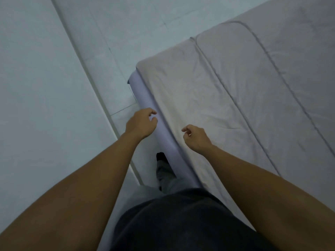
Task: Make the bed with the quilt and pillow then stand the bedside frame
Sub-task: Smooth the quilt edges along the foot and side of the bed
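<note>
grey quilt [262, 91] spread flat across the bed [145, 95], piped edge set back from the near side, a strip of creased sheet [181, 98] bare beside it. right grip [196, 138] just above that strip, fingers loosely curled, holding nothing. left grip [141, 124] over the lavender bed rail, likewise loose and unladen. pale tiled floor [108, 42] beyond, a foot [163, 165] close beside the rail.

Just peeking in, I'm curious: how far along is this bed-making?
Looks done: the quilt lies spread flat on the bed. In hand: nothing; the left hand and right hand hover empty over the bed's near edge. Left: the pillow and the frame, neither in view here.
</note>
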{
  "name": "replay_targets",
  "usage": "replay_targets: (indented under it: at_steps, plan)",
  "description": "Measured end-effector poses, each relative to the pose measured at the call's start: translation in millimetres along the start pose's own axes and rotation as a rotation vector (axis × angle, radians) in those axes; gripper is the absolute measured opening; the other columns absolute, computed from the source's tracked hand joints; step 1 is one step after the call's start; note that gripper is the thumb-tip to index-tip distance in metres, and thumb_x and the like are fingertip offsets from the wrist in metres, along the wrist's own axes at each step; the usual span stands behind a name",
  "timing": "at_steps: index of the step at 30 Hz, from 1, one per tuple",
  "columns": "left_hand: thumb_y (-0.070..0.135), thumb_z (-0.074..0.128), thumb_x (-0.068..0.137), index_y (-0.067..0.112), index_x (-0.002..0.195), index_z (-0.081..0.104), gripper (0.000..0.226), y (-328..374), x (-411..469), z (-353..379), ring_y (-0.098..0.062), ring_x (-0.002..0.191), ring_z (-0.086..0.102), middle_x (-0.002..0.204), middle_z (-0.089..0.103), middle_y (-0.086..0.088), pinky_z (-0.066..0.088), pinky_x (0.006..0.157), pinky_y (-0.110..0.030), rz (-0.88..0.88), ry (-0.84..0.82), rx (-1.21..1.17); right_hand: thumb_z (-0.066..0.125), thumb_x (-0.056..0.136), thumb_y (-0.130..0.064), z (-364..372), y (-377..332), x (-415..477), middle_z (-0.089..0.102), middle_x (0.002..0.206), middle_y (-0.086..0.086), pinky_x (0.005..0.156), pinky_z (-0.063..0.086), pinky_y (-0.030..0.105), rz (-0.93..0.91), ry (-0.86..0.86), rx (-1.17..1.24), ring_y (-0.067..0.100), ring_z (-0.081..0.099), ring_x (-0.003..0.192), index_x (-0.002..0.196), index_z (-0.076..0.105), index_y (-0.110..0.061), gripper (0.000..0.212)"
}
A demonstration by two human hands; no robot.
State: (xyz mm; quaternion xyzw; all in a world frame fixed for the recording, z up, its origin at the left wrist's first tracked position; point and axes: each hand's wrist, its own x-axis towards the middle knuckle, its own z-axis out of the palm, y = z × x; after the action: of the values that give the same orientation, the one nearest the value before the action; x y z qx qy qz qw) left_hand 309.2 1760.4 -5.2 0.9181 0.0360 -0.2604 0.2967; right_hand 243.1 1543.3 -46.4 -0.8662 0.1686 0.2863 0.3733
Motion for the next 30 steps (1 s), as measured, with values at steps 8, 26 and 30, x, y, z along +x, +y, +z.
replay_targets:
  at_steps: [8, 26, 30]
  plan:
    - [0.034, 0.053, 0.094, 0.026, 0.123, 0.061, 0.031, -32.9, 111.2, -28.8, -0.019, 0.109, 0.059, 0.124, 0.062, 0.001, 0.051, 0.093, -0.038, -0.033, -0.039, -0.052, 0.052, 0.092, -0.012, 30.5, -27.1, 70.7, 0.070, 0.100, 0.008, 0.082, 0.056, 0.036, 0.033, 0.014, 0.003, 0.023, 0.066, 0.085, 0.115, 0.066, -0.012, 0.027]
    - [-0.004, 0.051, 0.085, 0.020, 0.154, 0.027, 0.077, -98.9, 373.6, -13.2, -0.032, 0.150, 0.016, 0.164, 0.015, -0.010, 0.025, 0.117, -0.042, 0.593, -0.243, 0.441, 0.070, 0.081, -0.022, 104.0, -45.9, 209.4, 0.061, 0.117, 0.009, 0.081, 0.049, 0.038, 0.204, 0.228, -0.225, 0.032, 0.061, 0.106, 0.123, 0.062, -0.015, 0.043]
    - [-0.001, 0.057, 0.091, 0.020, 0.146, 0.045, 0.060, -110.8, 388.0, -6.6, -0.031, 0.144, 0.035, 0.156, 0.036, -0.010, 0.039, 0.108, -0.041, 0.690, -0.189, 0.395, 0.073, 0.077, -0.021, 92.0, -35.6, 221.0, 0.068, 0.106, 0.009, 0.078, 0.051, 0.039, 0.179, 0.201, -0.163, 0.033, 0.065, 0.094, 0.111, 0.066, -0.013, 0.036]
